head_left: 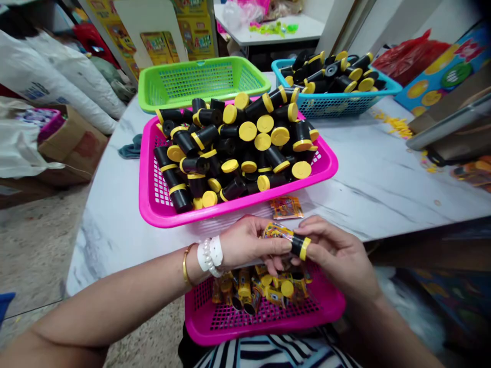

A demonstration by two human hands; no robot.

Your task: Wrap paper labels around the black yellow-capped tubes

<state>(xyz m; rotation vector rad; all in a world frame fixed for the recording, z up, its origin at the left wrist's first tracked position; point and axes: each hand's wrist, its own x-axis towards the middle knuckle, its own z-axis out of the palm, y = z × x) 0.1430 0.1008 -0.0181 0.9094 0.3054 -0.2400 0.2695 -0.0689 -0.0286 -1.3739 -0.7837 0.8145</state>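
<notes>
Over the lap basket, my left hand (249,239) is closed on a clear plastic sleeve (276,230) with orange and yellow print. The fingers of my right hand (341,255) close around a small black canister with a yellow cap (300,247), whose other end is at or inside the sleeve; which of the two I cannot tell. Below, a pink basket (264,327) on my lap holds several canisters in printed sleeves (245,286). Flat on the table just beyond my hands are printed sleeves (286,208).
On the marbled table (383,189) stands a large pink basket (169,219) heaped with black, yellow-capped canisters. Behind it are a green basket (203,82) and a blue basket (333,105) of canisters. Small yellow pieces (395,124) lie right. Sacks (65,71) and cartons (72,143) crowd the left.
</notes>
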